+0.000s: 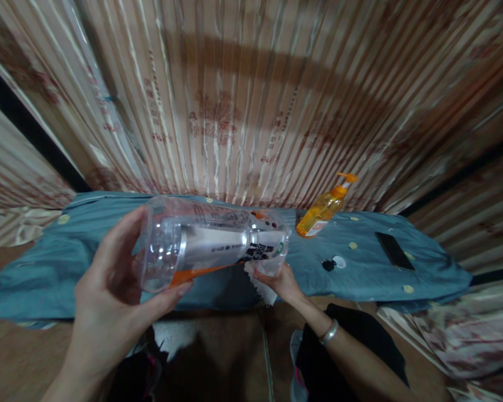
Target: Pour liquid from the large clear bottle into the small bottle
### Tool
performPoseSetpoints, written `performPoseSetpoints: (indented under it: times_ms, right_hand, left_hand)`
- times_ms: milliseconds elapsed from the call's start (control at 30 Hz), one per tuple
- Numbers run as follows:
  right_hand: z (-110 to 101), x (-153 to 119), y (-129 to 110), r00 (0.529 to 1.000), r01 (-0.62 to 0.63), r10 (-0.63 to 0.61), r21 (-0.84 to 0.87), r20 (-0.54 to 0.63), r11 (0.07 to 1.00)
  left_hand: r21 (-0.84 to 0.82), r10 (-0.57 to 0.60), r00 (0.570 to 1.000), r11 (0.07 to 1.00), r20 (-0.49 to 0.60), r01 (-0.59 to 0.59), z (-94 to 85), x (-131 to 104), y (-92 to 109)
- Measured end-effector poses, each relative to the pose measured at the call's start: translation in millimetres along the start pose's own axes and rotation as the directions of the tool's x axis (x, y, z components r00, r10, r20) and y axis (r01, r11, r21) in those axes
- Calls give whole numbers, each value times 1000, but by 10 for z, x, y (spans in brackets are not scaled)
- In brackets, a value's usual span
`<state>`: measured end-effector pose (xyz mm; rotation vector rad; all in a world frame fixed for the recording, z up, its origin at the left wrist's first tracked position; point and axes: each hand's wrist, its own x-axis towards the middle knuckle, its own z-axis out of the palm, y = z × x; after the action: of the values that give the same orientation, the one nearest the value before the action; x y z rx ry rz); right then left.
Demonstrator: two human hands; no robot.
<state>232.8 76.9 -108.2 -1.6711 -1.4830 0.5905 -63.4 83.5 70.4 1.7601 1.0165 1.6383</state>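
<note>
A large clear plastic bottle with a silver and orange label lies nearly sideways in the air, above the blue cloth. My left hand is wrapped round its wide left end, thumb below and fingers behind. At the other end, my right hand holds a crumpled white tissue against the underside of the bottle. The fingers of my right hand are partly hidden behind the bottle and tissue. No liquid can be made out inside the bottle.
A blue cloth-covered bench runs across the view. On it are an orange pump bottle, a black phone-like slab, and a small black and white item. Pleated curtains hang behind.
</note>
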Motion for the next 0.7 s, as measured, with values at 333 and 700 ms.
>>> performPoseSetpoints:
  times_ms: [333, 700]
  right_hand:
    - [1, -2, -14, 998, -55, 54, 96, 16, 994]
    - [6, 0, -5, 999, -48, 48, 116, 5, 992]
  left_hand:
    - [-18, 27, 1000, 999, -13, -27, 39, 20, -12]
    - [-36, 2, 1000, 999, -28, -3, 21, 21, 20]
